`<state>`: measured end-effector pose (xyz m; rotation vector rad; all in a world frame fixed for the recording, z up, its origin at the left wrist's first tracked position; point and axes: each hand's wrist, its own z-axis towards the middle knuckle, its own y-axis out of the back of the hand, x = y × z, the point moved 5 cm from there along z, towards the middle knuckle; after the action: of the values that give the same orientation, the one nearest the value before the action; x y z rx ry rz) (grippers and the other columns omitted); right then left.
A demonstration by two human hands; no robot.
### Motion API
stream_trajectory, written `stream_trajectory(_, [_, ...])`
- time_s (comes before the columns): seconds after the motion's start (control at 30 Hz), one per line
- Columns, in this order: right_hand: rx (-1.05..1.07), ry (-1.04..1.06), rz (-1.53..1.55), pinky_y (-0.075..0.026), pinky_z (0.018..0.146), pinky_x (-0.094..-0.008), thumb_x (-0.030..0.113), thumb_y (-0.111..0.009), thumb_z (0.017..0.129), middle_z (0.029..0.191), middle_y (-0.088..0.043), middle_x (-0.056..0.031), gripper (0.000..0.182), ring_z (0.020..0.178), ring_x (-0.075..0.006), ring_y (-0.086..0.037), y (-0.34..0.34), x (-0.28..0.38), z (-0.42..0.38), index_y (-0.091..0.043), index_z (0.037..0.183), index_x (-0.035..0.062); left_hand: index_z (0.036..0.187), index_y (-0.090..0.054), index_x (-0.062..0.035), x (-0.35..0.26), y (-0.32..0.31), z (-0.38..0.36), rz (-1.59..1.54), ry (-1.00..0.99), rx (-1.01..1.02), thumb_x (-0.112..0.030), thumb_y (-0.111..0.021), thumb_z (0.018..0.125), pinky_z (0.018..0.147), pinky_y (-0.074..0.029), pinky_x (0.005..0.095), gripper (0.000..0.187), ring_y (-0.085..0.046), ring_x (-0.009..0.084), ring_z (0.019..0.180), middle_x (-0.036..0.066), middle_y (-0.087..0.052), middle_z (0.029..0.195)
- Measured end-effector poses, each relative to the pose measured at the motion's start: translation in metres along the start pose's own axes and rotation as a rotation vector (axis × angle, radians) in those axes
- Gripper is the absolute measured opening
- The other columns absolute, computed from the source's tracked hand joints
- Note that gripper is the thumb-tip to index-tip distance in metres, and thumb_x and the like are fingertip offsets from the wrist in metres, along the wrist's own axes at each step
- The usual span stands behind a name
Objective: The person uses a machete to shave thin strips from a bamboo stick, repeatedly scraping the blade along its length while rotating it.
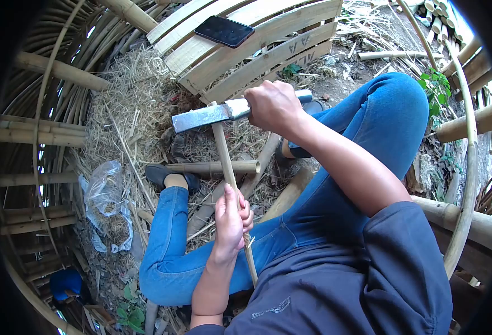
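Note:
My right hand [279, 106] is wrapped round the handle of a short, broad-bladed chopping knife [200, 118], its metal blade pointing left. The blade crosses the upper end of a thin bamboo stick [222, 146], whose tip shows just above the metal. Lower down, my left hand [232, 218] closes round the stick, with the thumb up along it. A frayed sliver stands off the stick just below this hand. Its lower end slants down to my lap, against my jeans [263, 237].
A wooden slatted crate [251, 58] stands ahead with a phone [224, 31] lying on it. Cut bamboo pieces [212, 167] and straw [140, 100] cover the ground by my feet. A clear plastic bag [105, 192] lies at the left, near a bamboo wall [39, 137].

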<state>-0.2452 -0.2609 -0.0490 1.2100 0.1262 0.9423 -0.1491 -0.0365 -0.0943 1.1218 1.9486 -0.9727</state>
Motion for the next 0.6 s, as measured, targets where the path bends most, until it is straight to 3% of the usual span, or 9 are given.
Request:
stream_trajectory(0.2, [0.091,-0.011,0.109,-0.057,0.070,-0.0477,0.015,-0.070,0.066,0.070,-0.068,-0.0182,0.013,0.071,-0.0376,-0.070,0.007,0.014,-0.005,-0.071,0.078,0.0088,0.085,-0.041,-0.0135,-0.019,0.011,0.003,-0.065,-0.042,-0.003,-0.049,-0.030,0.110,0.035,-0.014,0.0215,0.045,-0.017,0.0023,0.041,-0.008,-0.023,0.054])
stream_trajectory(0.43, [0.272,0.178,0.103,-0.056,0.064,-0.0479,0.017,-0.070,0.066,0.066,-0.066,-0.0174,0.010,0.066,-0.0378,-0.069,-0.022,0.047,-0.034,-0.070,0.072,0.0099,0.084,-0.042,-0.0128,-0.033,0.032,0.004,-0.122,-0.087,-0.068,-0.051,-0.034,0.109,0.036,-0.014,0.0227,0.046,-0.019,0.0027,0.041,-0.008,-0.024,0.054])
stream_trajectory(0.6, [0.232,0.222,0.098,-0.055,0.062,-0.0481,0.018,-0.069,0.066,0.062,-0.065,-0.0166,0.008,0.064,-0.0374,-0.068,-0.034,0.044,-0.032,-0.069,0.069,0.0102,0.085,-0.042,-0.0133,-0.028,0.029,0.002,-0.057,-0.123,-0.130,-0.050,-0.034,0.109,0.035,-0.013,0.0229,0.045,-0.018,0.0026,0.041,-0.008,-0.024,0.054])
